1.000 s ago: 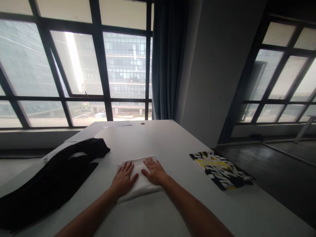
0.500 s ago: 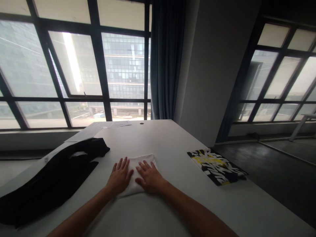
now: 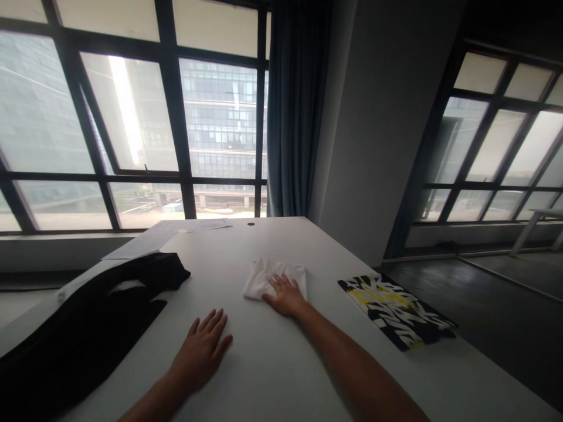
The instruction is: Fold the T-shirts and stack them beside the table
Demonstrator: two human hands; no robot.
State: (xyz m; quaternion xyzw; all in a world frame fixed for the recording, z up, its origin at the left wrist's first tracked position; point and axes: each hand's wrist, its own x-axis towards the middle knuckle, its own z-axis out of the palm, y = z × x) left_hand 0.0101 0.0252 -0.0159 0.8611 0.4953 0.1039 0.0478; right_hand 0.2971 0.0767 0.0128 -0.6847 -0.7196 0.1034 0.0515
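A folded white cloth (image 3: 259, 280) lies flat near the middle of the white table (image 3: 246, 381). My right hand (image 3: 285, 296) rests on its near right part, fingers spread and pointing away. My left hand (image 3: 203, 349) is apart from the cloth, nearer to me and to the left, open with the palm down at the tabletop and nothing in it. Left of that hand lies a crumpled black garment (image 3: 101, 316). To the right of the white cloth is a folded black, white and yellow patterned cloth (image 3: 391, 305).
Papers (image 3: 141, 239) lie at the table's far left edge, beyond the black garment. A small dark round hole (image 3: 251, 224) shows near the far edge. Behind the table are windows, a blue curtain (image 3: 290, 117) and a grey pillar (image 3: 360, 129).
The white cloth has moved away and to the right with my right hand on it. My left hand has come off the cloth and moved back toward me and slightly left.
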